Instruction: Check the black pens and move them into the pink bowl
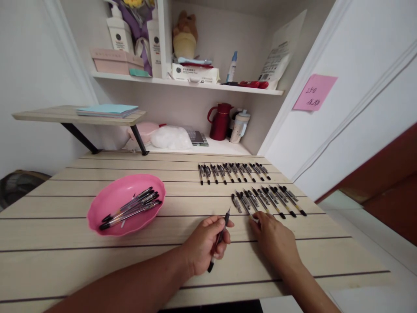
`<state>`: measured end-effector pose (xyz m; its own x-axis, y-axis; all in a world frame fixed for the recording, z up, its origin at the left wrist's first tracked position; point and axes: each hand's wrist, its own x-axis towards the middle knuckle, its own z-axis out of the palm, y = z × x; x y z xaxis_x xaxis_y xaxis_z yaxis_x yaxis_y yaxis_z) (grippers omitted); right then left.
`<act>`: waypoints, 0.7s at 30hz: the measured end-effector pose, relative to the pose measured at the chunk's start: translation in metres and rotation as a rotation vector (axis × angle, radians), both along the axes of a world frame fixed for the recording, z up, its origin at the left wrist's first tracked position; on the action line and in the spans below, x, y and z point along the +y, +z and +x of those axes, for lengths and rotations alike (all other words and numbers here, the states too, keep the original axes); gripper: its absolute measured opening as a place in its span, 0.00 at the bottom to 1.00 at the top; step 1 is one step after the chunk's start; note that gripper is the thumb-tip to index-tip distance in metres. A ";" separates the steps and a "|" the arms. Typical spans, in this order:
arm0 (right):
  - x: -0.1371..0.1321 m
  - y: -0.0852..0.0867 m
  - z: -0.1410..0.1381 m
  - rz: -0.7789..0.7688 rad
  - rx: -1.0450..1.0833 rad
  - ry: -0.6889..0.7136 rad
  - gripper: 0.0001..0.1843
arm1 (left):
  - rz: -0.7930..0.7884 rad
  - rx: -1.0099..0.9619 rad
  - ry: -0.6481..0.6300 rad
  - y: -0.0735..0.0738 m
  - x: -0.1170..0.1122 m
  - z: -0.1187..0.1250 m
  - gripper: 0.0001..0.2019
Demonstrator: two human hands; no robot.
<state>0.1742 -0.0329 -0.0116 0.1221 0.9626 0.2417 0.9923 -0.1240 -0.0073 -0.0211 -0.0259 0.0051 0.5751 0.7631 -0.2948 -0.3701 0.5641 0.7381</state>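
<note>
Holding a black pen (219,240) in closed fingers, the left hand (203,243) sits beside the near row of pens (269,201); the flat, empty right hand (275,241) touches its end; parallel, even spacing serves best

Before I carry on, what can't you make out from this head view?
Head view only:
- pen: partly hidden inside the left hand.
- right hand: fingertips cover one pen's end in the near row.
- bundled pens in the pink bowl: overlapping, uncountable.
- sticky note: writing too small.

Black pen (219,240), tilted, tip up
</note>
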 end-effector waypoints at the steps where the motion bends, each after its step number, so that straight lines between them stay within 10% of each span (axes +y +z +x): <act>1: 0.001 0.000 0.000 0.001 0.000 0.005 0.08 | -0.001 0.000 0.000 0.000 0.000 0.000 0.13; 15: -0.002 0.011 -0.008 0.030 0.053 0.003 0.10 | -0.003 -0.016 0.009 -0.002 0.001 0.000 0.13; 21: -0.030 0.026 -0.044 -0.156 0.520 0.203 0.21 | -0.027 -0.165 0.162 -0.004 0.003 0.004 0.09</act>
